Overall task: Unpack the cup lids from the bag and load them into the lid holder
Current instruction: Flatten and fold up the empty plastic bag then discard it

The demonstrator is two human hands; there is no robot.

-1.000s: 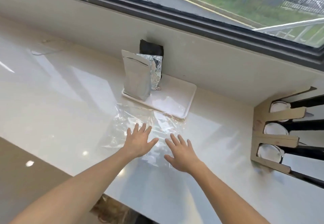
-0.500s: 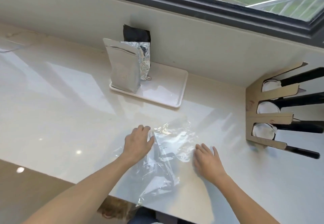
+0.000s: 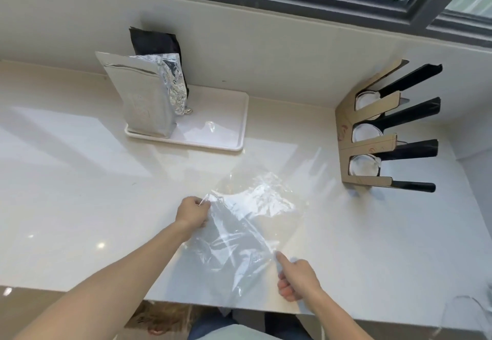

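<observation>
A clear plastic bag [image 3: 245,236] lies crumpled on the white counter, reaching the front edge; I see no lids inside it. My left hand [image 3: 193,212] pinches its upper left corner. My right hand [image 3: 295,278] grips its lower right edge, index finger extended. At the right stands the wood and black lid holder [image 3: 378,129], with clear lids [image 3: 363,169] in its three slots.
A white tray [image 3: 229,137] near the back wall holds a silver pouch [image 3: 143,103], a crumpled foil bag and a black bag. The window frame runs along the top. The counter's front edge lies just below my hands.
Both hands went from lying flat on the bag to gripping its edges. The bag has been drawn toward the front edge and partly lifted. The camera has tilted down.
</observation>
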